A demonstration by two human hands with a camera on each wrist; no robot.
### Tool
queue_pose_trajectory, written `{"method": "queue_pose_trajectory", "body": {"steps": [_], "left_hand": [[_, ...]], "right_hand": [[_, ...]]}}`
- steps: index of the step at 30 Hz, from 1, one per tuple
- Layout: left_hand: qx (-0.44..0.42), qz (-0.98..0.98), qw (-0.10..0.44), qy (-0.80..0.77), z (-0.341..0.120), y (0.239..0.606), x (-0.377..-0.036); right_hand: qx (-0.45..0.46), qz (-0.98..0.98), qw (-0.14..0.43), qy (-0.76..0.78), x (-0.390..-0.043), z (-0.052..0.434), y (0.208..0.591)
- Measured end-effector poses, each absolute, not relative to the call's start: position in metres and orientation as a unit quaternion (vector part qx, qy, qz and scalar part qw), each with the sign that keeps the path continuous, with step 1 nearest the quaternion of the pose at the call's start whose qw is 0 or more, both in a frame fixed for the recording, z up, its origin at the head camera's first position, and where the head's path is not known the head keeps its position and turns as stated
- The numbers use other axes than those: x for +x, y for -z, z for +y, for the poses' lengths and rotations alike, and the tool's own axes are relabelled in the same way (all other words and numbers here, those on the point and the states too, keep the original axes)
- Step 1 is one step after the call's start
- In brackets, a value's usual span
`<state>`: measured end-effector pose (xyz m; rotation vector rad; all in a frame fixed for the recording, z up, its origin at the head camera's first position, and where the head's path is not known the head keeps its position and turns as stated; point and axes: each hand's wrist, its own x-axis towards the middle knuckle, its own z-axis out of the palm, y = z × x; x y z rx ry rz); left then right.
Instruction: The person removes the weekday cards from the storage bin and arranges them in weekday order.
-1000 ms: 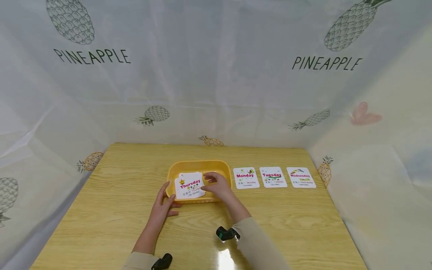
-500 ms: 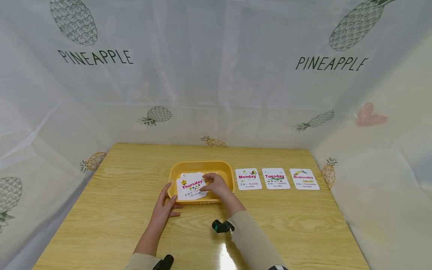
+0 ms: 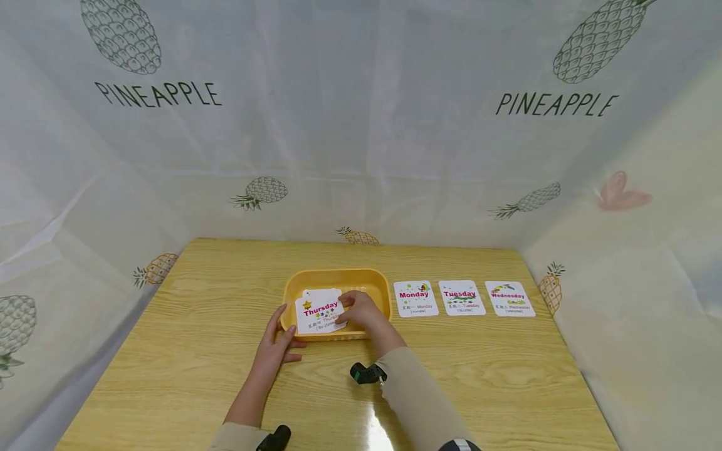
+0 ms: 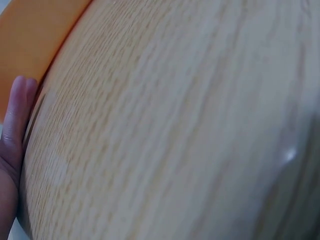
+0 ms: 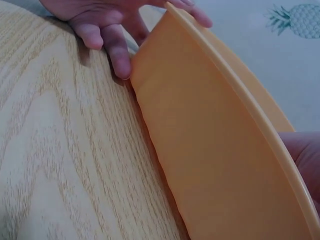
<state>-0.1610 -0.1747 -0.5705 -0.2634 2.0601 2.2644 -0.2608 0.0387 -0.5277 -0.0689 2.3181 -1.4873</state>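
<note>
A yellow plastic tray (image 3: pixel 337 276) stands on the wooden table. My left hand (image 3: pixel 273 349) holds its near left corner, thumb over the rim and other fingers outside; the right wrist view shows this hand (image 5: pixel 112 30) around the tray's corner (image 5: pixel 200 125). Inside the tray lies a white Thursday card (image 3: pixel 317 313), with other card edges showing under it. My right hand (image 3: pixel 363 312) reaches over the near rim and pinches the Thursday card at its right side; its fingertips' undersides are hidden. In the left wrist view, part of my left hand (image 4: pixel 15 120) touches the orange-looking tray wall (image 4: pixel 35 40).
Right of the tray, a Monday card (image 3: pixel 416 299), a Tuesday card (image 3: pixel 462 298) and a Wednesday card (image 3: pixel 510 299) lie face up in a row. A pale curtain (image 3: pixel 361 144) printed with pineapples stands behind the table (image 3: pixel 316 401) and along its sides.
My right hand stays at the Thursday card while its wrist and forearm shift slightly left. The left hand keeps its hold on the tray. The head view has shifted slightly.
</note>
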Motion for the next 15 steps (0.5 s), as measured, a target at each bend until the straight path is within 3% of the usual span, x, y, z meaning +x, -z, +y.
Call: {"method": "queue_pose_trajectory", "body": {"steps": [15], "left_hand": [[-0.086,0.676,0.035,-0.731,-0.1737,0.5698,-0.1602]], "right_hand": [[-0.060,0.854,0.194,0.480,-0.2669,0.0337,0.5299]]}}
